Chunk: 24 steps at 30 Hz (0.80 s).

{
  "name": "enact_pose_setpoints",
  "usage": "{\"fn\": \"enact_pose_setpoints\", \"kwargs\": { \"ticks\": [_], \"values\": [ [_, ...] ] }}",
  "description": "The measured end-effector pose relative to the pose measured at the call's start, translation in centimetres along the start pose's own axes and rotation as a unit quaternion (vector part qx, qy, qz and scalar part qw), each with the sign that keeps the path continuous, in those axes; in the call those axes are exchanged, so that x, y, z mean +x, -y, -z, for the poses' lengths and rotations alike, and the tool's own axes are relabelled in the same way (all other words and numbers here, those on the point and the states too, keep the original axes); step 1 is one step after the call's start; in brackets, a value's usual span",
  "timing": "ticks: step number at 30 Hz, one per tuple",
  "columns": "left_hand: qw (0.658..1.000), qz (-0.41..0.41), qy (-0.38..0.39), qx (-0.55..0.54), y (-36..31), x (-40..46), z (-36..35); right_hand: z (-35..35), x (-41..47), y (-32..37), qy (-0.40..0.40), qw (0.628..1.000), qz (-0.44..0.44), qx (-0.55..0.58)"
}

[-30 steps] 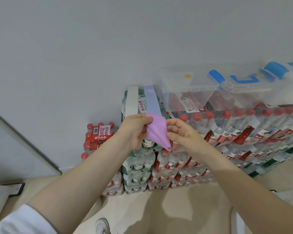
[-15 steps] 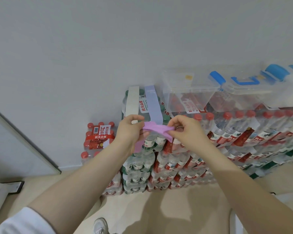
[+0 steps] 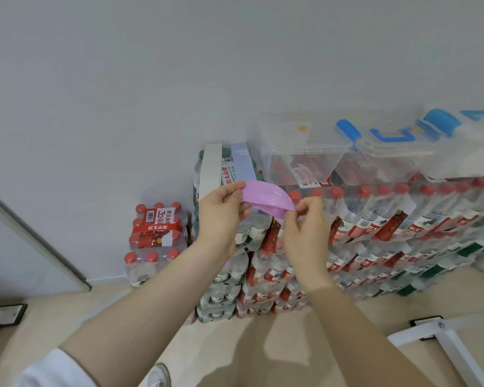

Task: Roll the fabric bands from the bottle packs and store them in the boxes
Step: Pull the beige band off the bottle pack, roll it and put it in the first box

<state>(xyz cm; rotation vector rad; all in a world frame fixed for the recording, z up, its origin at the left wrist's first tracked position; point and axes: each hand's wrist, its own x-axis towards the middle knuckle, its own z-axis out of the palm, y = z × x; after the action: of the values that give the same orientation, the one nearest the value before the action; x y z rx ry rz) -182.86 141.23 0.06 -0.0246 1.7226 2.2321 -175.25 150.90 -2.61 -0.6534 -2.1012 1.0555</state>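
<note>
I hold the pink fabric band (image 3: pixel 266 199) in the air in front of the stacked bottle packs (image 3: pixel 361 233), and it is stretched in a small arch between my two hands. My left hand (image 3: pixel 221 216) pinches its left end between thumb and fingers, and my right hand (image 3: pixel 305 233) pinches the right end, which hangs a little lower. I judge that I am at the start of the rolling step: the band is off the packs, but no roll is formed yet. A piece of pink seems to hang below my left wrist, but I cannot tell if it is the same band. Next I must turn one end over itself and wind it tight, keeping the edges even. Then the roll goes to the clear storage boxes (image 3: pixel 305 157) that stand on the top edge of the stack, just beside the white band (image 3: pixel 210 169) and the lilac band (image 3: pixel 242 160), which are draped over the tall green-capped pack (image 3: pixel 252 233).
</note>
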Motion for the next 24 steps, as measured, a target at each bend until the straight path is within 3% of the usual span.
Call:
{"fn": "enact_pose_setpoints", "kwargs": {
  "ticks": [6,11,15,17,18,20,22,24],
  "values": [
    [0.997,-0.045,0.053,0.025,-1.0,0.3,-0.2,-0.7,-2.8,0.3,0.089,0.995,0.037,0.019],
    [0.990,-0.100,0.058,0.080,-0.7,0.1,0.3,0.3,-1.7,0.3,0.040,0.997,-0.018,0.065],
    [0.991,-0.096,0.053,0.070,-0.7,-0.2,0.7,0.5,-3.0,0.3,0.168,0.985,0.009,0.028],
    [0.992,-0.092,0.047,0.073,-1.0,0.0,1.1,0.7,-2.8,0.5,0.140,0.981,-0.068,0.114],
    [0.993,-0.087,0.046,0.068,-1.1,0.1,1.3,0.7,-2.4,0.6,0.135,0.960,-0.152,0.192],
    [0.996,-0.068,0.048,0.039,-1.1,0.1,1.6,0.4,-1.3,0.3,0.190,0.880,-0.311,0.305],
    [0.997,-0.055,0.050,0.008,-1.0,-0.1,1.7,-0.1,-0.5,0.3,0.248,0.820,-0.373,0.356],
    [0.997,-0.037,0.057,-0.036,-1.0,-0.4,1.8,-0.6,-0.1,0.7,0.271,0.786,-0.386,0.400]
  ]
}}
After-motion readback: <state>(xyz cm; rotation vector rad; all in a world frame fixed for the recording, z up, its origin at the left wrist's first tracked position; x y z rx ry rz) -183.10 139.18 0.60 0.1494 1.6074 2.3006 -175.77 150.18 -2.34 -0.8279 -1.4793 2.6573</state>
